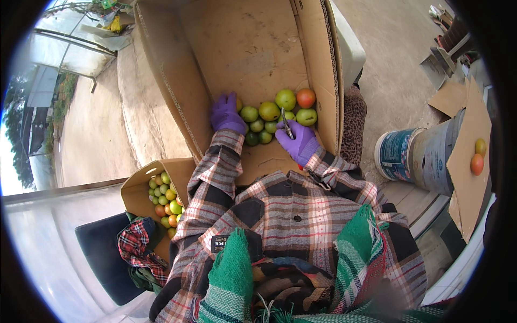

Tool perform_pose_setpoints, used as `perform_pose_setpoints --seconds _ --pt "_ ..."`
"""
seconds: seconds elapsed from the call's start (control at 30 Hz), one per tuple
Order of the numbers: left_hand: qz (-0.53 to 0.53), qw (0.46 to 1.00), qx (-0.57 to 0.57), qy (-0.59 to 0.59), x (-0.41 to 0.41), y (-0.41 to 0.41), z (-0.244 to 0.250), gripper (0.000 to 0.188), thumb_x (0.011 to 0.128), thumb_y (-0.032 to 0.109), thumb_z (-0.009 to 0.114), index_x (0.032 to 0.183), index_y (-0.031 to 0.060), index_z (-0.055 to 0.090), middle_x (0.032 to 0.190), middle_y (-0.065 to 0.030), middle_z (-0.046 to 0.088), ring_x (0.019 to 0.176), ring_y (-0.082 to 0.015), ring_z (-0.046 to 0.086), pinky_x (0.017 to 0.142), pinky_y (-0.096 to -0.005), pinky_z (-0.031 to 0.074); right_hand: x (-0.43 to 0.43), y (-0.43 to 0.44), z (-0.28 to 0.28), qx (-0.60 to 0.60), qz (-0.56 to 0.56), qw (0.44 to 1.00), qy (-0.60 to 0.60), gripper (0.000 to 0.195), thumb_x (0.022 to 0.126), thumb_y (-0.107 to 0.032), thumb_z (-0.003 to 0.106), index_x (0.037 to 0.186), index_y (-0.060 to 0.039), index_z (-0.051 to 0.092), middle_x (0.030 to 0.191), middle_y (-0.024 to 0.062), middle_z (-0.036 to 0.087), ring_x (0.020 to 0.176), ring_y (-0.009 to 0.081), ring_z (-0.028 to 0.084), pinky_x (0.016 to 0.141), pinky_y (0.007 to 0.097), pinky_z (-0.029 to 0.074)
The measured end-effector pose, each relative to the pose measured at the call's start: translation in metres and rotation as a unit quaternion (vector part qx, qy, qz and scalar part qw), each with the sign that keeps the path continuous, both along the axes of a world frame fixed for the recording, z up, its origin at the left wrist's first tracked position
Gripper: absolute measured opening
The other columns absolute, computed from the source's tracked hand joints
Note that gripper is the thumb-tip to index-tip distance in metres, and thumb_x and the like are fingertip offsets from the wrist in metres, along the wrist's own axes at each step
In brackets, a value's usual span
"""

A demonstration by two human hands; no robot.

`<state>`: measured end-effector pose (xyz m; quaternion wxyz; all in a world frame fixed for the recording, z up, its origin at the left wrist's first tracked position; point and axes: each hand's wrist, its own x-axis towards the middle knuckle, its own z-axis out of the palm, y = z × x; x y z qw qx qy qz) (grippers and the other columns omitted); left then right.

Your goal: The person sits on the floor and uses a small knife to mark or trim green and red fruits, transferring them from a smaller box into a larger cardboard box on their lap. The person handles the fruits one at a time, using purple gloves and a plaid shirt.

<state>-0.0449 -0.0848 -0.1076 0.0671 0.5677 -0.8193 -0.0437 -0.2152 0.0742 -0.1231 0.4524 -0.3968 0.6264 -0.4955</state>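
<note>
Before me is a large cardboard box (250,48) with a cluster of green tomatoes (269,111) and one orange-red tomato (305,98) on its bottom. My left hand (227,115), in a purple glove, rests at the box's left wall, beside the tomatoes. Its fingers are slightly apart and partly cover a tomato; its palm is hidden. In my right hand (298,139), also gloved in purple, is a pair of small metal snips (286,123), blades pointing away from me over the green tomatoes. A bit of red shows below that hand.
At my left, a smaller cardboard box (139,177) holds many green and orange tomatoes, near a dark chair (101,254) with clothing. To the right stand buckets (398,153) and a cardboard sheet (464,194) bearing two tomatoes (477,164). A dustpan (434,70) lies farther off.
</note>
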Motion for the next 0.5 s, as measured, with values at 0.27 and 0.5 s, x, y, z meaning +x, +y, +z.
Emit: perform_pose_setpoints --seconds 0.27,0.5 --pt "0.047 0.992 0.049 -0.110 -0.004 -0.003 -0.004 0.082 0.067 0.010 0.083 0.140 0.0214 0.048 0.131 -0.0127 0.053 0.119 -0.0370 0.058 0.093 -0.0479 0.053 0.000 -0.001 0.004 0.011 0.007 1.000 0.017 0.033 0.093 -0.029 0.070 0.109 -0.0008 0.069 0.071 0.0078 0.066 0.064 0.0145 0.062 0.064 0.0325 0.051" --pt "-0.100 0.988 -0.041 0.108 0.007 0.027 0.043 0.060 0.079 0.000 0.072 0.136 0.0097 0.055 0.133 -0.0172 0.057 0.121 -0.0399 0.058 0.099 -0.0481 0.051 -0.002 0.001 0.013 0.017 0.013 1.000 0.011 0.031 0.093 -0.027 0.071 0.110 -0.0004 0.068 0.074 0.0072 0.067 0.066 0.0135 0.063 0.065 0.0317 0.052"
